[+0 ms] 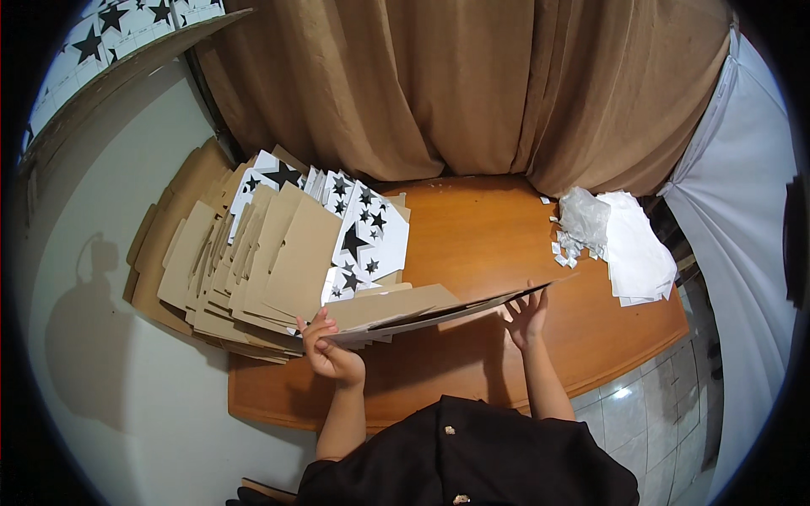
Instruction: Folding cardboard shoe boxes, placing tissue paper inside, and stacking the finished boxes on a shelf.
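Observation:
A flat cardboard sheet (447, 317) is raised above the near part of the table, tilted and seen almost edge-on, with dark and pale areas on its side. My left hand (334, 349) grips its left end, fingers curled round the edge. At the other end, my right hand (528, 318) supports the sheet, the fingers bent against its edge and partly hidden. Just beyond my left hand leans a thick stack of brown flattened cardboard boxes (297, 244). Among them stand white cardboard pieces printed with black stars (390, 240).
On the wooden table's (472, 221) right side lie a crumpled clear plastic bag (584, 215), small white packets (570, 246) and white paper sheets (634, 253). A brown curtain (472, 84) hangs behind. Star-patterned pieces (89, 44) rest on a shelf (143, 72) at upper left.

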Tool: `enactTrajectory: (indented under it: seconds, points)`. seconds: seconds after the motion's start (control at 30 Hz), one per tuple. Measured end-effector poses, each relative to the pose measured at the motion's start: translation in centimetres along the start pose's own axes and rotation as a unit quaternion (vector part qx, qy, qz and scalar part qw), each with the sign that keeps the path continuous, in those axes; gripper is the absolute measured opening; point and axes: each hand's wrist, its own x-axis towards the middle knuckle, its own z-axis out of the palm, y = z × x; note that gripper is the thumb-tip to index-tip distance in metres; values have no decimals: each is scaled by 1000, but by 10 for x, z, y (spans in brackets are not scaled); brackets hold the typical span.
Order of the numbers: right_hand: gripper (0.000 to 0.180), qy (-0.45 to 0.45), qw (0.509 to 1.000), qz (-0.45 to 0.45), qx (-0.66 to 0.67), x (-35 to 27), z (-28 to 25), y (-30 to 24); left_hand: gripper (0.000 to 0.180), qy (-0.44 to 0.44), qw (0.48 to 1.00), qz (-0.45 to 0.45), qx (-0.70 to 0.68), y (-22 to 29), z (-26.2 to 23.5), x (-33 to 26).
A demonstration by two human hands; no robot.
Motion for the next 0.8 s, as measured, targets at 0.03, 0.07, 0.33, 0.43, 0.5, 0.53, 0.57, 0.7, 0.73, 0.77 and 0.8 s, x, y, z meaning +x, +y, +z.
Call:
enactTrajectory:
  seconds: [0.03,0.07,0.33,0.43,0.5,0.53,0.57,0.7,0.73,0.77,0.8]
  points:
    - [78,-22,999,21,27,-8,6,-6,38,-2,1000,0,1,-1,-2,0]
    - [78,-20,999,20,29,-10,7,-10,37,1,1000,4,-20,-1,-2,-1]
    - [59,-183,971,-113,102,-11,-15,-8,39,25,997,-7,-69,2,-1,-3]
    - [38,-214,974,-10,69,-20,-20,7,45,-39,997,13,-58,7,1,-20]
    - [35,-227,971,-43,-53,-35,-4,11,45,-55,995,-6,-79,7,2,-28]
    - [32,-232,954,-81,-174,-41,0,10,45,-74,991,-26,-107,7,2,-30]
    - [36,-230,966,-26,-114,-38,-1,10,40,-89,985,-48,-137,2,-1,-30]
    - [33,-245,967,0,-68,-34,-10,12,39,-1,900,-286,-330,-11,-12,-30]
    - [35,-218,971,4,-100,-33,-11,14,39,0,900,-287,-328,-15,-15,-27]
    - [38,-189,973,7,-132,-32,-13,17,38,28,828,-438,-349,-20,-14,-22]
    - [38,-192,972,11,-133,-37,-5,13,39,59,734,-574,-358,-24,-17,-16]
